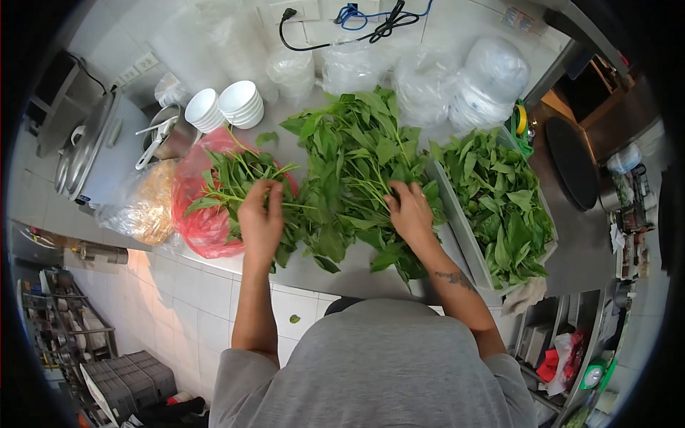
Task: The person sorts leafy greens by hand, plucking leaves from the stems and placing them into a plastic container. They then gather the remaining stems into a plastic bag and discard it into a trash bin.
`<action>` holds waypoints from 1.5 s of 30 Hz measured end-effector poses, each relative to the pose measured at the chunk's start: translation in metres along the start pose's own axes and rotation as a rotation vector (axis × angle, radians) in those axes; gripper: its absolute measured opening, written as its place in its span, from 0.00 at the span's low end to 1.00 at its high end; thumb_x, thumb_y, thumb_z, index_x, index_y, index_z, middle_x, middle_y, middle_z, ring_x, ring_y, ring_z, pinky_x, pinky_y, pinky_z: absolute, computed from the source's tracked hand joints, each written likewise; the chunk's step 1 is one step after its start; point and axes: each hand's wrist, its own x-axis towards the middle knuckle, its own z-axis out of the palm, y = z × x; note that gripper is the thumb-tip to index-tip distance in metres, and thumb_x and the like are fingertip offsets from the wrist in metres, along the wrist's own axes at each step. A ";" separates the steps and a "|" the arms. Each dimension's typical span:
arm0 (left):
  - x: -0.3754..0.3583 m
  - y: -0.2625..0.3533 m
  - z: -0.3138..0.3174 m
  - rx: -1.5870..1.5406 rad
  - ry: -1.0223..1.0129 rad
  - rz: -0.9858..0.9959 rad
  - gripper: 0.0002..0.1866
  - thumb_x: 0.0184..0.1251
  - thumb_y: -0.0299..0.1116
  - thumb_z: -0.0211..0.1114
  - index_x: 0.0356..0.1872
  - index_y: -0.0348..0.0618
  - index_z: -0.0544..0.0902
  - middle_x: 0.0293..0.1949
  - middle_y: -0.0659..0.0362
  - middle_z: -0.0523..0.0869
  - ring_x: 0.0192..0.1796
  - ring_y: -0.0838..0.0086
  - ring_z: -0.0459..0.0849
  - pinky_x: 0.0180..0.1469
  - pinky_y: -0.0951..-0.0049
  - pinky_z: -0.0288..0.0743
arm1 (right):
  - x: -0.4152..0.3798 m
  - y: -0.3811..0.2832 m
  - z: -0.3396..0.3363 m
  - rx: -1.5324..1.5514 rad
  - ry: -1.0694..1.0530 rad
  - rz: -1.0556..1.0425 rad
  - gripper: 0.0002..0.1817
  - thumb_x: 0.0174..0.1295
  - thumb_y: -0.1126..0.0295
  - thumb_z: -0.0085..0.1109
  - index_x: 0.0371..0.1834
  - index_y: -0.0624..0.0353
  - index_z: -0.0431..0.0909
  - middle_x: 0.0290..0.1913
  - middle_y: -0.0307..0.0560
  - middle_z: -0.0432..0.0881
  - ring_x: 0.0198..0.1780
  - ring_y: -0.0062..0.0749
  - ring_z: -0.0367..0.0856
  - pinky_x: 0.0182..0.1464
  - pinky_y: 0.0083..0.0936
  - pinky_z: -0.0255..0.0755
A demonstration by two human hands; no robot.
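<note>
Basil stems (357,164) under both hands; red bag (196,214) left; tray (460,228) right.

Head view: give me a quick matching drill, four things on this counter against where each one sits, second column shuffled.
Things:
1. stacked white round bowls
2. red plastic bag
3. grey rectangular tray of picked green leaves
4. loose pile of green leafy stems

Places:
A. far right of the counter
B. centre, under the right hand
C. back left, near the wall
D. left, beside the left hand

Pairs: 1-C, 2-D, 3-A, 4-B
</note>
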 end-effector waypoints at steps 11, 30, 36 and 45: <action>-0.012 0.035 0.016 -0.122 -0.242 0.169 0.06 0.63 0.20 0.61 0.40 0.37 0.81 0.32 0.54 0.79 0.35 0.63 0.80 0.38 0.71 0.73 | 0.022 -0.024 -0.039 0.292 0.191 -0.214 0.07 0.55 0.71 0.65 0.35 0.59 0.80 0.38 0.46 0.78 0.43 0.44 0.74 0.47 0.35 0.69; 0.009 0.053 0.048 0.219 -0.457 0.644 0.20 0.55 0.26 0.68 0.51 0.41 0.78 0.47 0.53 0.78 0.41 0.57 0.83 0.41 0.61 0.78 | -0.001 -0.051 -0.063 0.338 -0.141 -0.305 0.06 0.63 0.67 0.57 0.37 0.57 0.77 0.34 0.49 0.80 0.36 0.51 0.78 0.37 0.42 0.69; 0.010 0.039 0.050 0.211 -0.516 0.687 0.18 0.52 0.26 0.67 0.47 0.40 0.78 0.42 0.54 0.77 0.36 0.57 0.81 0.37 0.61 0.75 | -0.001 -0.050 -0.057 0.151 -0.260 -0.260 0.14 0.67 0.58 0.53 0.32 0.56 0.74 0.23 0.51 0.80 0.31 0.54 0.80 0.32 0.47 0.69; 0.001 0.016 0.063 0.310 -0.383 0.718 0.18 0.50 0.22 0.64 0.45 0.37 0.78 0.38 0.53 0.77 0.36 0.58 0.79 0.37 0.62 0.73 | -0.002 -0.054 -0.053 0.227 -0.254 -0.280 0.13 0.69 0.58 0.51 0.32 0.55 0.73 0.24 0.53 0.78 0.31 0.55 0.78 0.32 0.48 0.68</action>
